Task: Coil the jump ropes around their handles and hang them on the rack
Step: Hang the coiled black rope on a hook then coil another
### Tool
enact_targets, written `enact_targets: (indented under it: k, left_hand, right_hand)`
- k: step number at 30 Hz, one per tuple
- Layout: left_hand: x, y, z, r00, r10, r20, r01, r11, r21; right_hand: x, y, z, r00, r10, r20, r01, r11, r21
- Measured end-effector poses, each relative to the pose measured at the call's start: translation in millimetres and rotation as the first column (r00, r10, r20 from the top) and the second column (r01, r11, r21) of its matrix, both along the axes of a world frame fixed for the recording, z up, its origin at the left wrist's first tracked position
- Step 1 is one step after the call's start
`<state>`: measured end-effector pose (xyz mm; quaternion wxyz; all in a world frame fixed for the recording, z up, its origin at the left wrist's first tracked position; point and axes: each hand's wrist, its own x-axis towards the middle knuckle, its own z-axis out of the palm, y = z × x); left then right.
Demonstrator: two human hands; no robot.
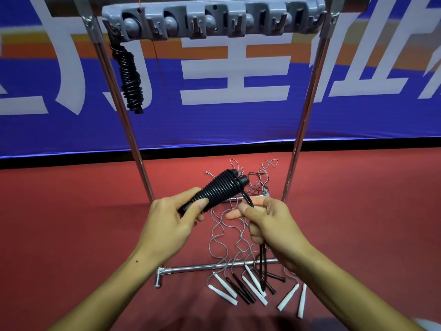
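Partly hidden, rope tail (262, 266) behind right hand (269, 225)

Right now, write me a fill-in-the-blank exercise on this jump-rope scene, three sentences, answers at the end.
1. The left hand grips a pair of handles wrapped in ____ rope.
2. The right hand pinches the loose end of that rope between its thumb and ____.
3. One coiled rope already hangs at the ____ end of the grey rack.

Answers: black; fingers; left
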<state>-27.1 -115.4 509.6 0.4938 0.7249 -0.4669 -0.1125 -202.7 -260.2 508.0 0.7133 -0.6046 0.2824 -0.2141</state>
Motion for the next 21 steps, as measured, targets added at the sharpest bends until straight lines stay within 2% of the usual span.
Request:
enact_targets:
  k: [2, 4, 7, 8, 11, 12, 17, 21]
  left_hand:
    - [0, -1, 1, 1.000, 0.007, -0.019, -0.007, 1.000, 0.000]
    - [1, -2, 0, 1.000, 0.014, -0.028, -0.014, 1.000, 0.008]
    - [3, -1, -2, 0.998, 0.032, 0.059, -0.035, 0.999, 0.040]
    - [3, 0, -2, 0.993, 0.033, 0.116, -0.040, 0.997, 0.059]
    - [-1, 1, -4, 0.958, 0.013, 0.288, -0.056, 0.989, 0.139]
    - [-2, 1, -4, 0.951, 0.008, 0.310, -0.062, 0.984, 0.166]
    - [1, 1, -3, 0.947, 0.000, 0.320, -0.066, 0.979, 0.194]
    - [6, 3, 0, 0.937, 0.000, 0.350, -0.085, 0.970, 0.229]
  right_hand:
    - [1, 4, -5, 0.998, -0.033, -0.054, 0.030, 0.997, -0.065]
    - [3, 9, -9, 0.997, -0.056, -0.057, 0.053, 0.997, -0.057]
    - [4, 11, -12, 0.991, -0.069, -0.111, 0.064, 0.997, -0.046]
    - [3, 10, -13, 0.989, -0.047, -0.141, 0.046, 0.999, -0.011]
    - [3, 5, -12, 0.980, 0.067, -0.189, -0.014, 0.964, 0.267]
    - [2, 3, -12, 0.973, 0.093, -0.211, -0.027, 0.954, 0.297]
    - [2, 4, -13, 0.949, 0.079, -0.307, -0.073, 0.997, 0.030]
    - [1, 1, -16, 0.945, 0.027, -0.326, -0.078, 0.987, -0.142]
